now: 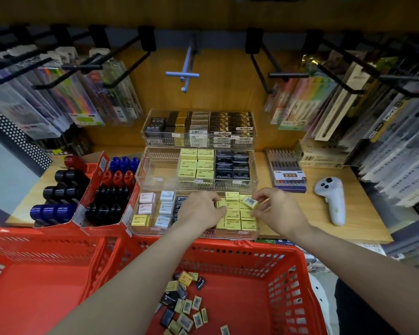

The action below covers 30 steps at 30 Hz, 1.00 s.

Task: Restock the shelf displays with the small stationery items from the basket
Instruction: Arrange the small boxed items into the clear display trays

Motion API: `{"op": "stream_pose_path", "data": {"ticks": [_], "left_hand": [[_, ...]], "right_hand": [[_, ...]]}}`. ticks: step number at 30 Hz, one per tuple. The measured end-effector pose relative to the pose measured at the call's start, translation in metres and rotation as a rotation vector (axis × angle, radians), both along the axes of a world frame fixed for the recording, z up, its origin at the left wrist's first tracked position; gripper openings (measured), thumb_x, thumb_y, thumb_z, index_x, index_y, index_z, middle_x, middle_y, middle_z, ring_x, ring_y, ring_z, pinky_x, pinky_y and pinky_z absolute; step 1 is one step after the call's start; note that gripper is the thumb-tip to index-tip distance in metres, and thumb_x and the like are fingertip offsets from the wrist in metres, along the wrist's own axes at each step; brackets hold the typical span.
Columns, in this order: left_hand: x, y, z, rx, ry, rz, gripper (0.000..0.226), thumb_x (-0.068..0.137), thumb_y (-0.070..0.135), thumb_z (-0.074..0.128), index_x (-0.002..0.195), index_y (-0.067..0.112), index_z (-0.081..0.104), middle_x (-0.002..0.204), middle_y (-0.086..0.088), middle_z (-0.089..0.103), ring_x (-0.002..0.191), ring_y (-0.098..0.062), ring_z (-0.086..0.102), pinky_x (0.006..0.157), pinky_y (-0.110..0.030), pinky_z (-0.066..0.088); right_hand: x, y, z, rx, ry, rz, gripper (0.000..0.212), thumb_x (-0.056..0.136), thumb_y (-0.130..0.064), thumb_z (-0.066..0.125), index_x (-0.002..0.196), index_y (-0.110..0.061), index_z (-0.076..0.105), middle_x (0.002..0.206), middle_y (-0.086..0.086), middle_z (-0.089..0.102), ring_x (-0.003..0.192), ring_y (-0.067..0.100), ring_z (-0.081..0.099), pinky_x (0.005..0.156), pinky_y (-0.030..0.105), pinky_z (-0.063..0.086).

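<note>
A red basket point(290, 269) in front of me holds several small yellow and black erasers point(183, 301). On the shelf stands a tiered clear display point(140, 175). Its front tray holds rows of yellow erasers point(232, 217), beside white and pink ones point(166, 209). My right hand point(276, 210) pinches one yellow eraser point(249, 201), barcode up, over the tray's right column. My left hand point(200, 210) rests palm down on the tray, its fingertips on the yellow erasers; whether it grips one is hidden.
A second red basket point(34, 274) sits at the left. Red cartons of blue, red and black tape dispensers point(111, 189) stand left of the display. A white controller point(330, 200) and a pen box point(287, 170) lie at right. Hooks with hanging packs point(65, 93) jut out overhead.
</note>
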State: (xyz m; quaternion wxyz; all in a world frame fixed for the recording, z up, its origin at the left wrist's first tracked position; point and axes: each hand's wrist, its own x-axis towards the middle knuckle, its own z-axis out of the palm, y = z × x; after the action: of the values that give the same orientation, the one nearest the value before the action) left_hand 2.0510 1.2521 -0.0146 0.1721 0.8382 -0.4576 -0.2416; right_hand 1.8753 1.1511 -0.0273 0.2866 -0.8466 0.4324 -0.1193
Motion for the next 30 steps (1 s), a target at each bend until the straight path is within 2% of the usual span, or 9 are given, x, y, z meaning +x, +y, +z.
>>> {"op": "stream_pose_path", "data": {"ticks": [4,8,10,13,16,20,25,28,30], "left_hand": [[-0.001,0.002,0.006,-0.098,-0.021,0.002,0.044,0.092,0.051,0.06,0.13,0.03,0.059,0.085,0.003,0.068,0.073,-0.013,0.061,0.063,-0.024,0.044],[-0.003,0.0,0.015,-0.165,-0.038,-0.015,0.028,0.091,0.044,0.065,0.114,0.028,0.067,0.09,0.005,0.069,0.07,-0.011,0.062,0.059,-0.024,0.045],[-0.003,0.0,0.016,-0.16,-0.023,-0.017,0.024,0.091,0.042,0.065,0.11,0.028,0.068,0.095,0.004,0.07,0.07,-0.012,0.062,0.063,-0.026,0.048],[-0.004,0.001,0.015,-0.149,0.009,-0.019,0.022,0.091,0.04,0.066,0.108,0.026,0.069,0.095,0.002,0.071,0.068,-0.015,0.06,0.067,-0.028,0.05],[-0.004,0.002,0.013,-0.142,0.017,-0.012,0.021,0.091,0.041,0.066,0.105,0.026,0.07,0.093,0.002,0.071,0.074,-0.016,0.064,0.069,-0.028,0.051],[-0.003,0.003,0.012,-0.135,0.036,-0.005,0.018,0.09,0.042,0.066,0.1,0.028,0.07,0.088,0.002,0.071,0.061,-0.013,0.06,0.056,-0.024,0.042],[0.0,0.005,0.007,-0.098,0.023,-0.021,0.022,0.089,0.039,0.068,0.109,0.03,0.068,0.088,0.005,0.07,0.056,-0.005,0.055,0.053,-0.022,0.042],[0.002,0.009,0.004,-0.072,0.004,-0.029,0.022,0.089,0.038,0.069,0.111,0.033,0.067,0.086,0.005,0.07,0.063,-0.009,0.062,0.052,-0.022,0.042],[0.004,0.009,0.002,-0.072,-0.006,-0.033,0.022,0.089,0.035,0.069,0.111,0.033,0.067,0.087,0.005,0.07,0.07,-0.012,0.066,0.054,-0.023,0.042]], "right_hand": [[0.005,0.0,0.001,0.016,-0.085,-0.085,0.012,0.09,-0.025,0.067,0.101,-0.022,0.064,0.089,-0.007,0.066,0.072,-0.002,0.06,0.054,0.003,0.042],[0.003,-0.004,0.005,0.022,-0.04,-0.087,0.022,0.099,-0.026,0.054,0.111,-0.015,0.069,0.083,-0.002,0.072,0.069,0.008,0.065,0.056,0.009,0.043],[0.0,-0.003,0.003,-0.045,0.018,-0.067,0.023,0.099,-0.027,0.055,0.113,-0.016,0.069,0.091,0.001,0.075,0.073,0.011,0.066,0.058,0.011,0.046],[-0.002,0.0,0.0,-0.164,0.044,-0.054,0.023,0.098,-0.03,0.057,0.113,-0.018,0.069,0.101,0.003,0.071,0.079,0.015,0.066,0.071,0.027,0.054],[-0.001,0.002,0.001,-0.202,0.073,0.025,0.034,0.091,-0.041,0.065,0.116,-0.018,0.068,0.113,-0.001,0.062,0.081,0.012,0.059,0.08,0.029,0.053],[0.003,0.005,0.0,-0.22,0.172,0.015,0.041,0.087,-0.041,0.071,0.123,-0.021,0.066,0.114,-0.004,0.055,0.092,0.013,0.059,0.086,0.027,0.049],[0.019,0.011,-0.004,-0.212,0.042,-0.145,0.031,0.086,-0.029,0.074,0.117,-0.023,0.068,0.108,-0.001,0.062,0.085,0.016,0.061,0.071,0.025,0.047],[0.024,0.016,-0.009,-0.24,0.004,-0.232,0.016,0.084,-0.027,0.076,0.098,-0.023,0.068,0.099,-0.004,0.067,0.077,0.013,0.058,0.063,0.024,0.042],[0.026,0.017,-0.011,-0.26,-0.004,-0.253,0.015,0.083,-0.028,0.076,0.095,-0.022,0.069,0.101,-0.005,0.064,0.08,0.014,0.059,0.063,0.025,0.043]]}}
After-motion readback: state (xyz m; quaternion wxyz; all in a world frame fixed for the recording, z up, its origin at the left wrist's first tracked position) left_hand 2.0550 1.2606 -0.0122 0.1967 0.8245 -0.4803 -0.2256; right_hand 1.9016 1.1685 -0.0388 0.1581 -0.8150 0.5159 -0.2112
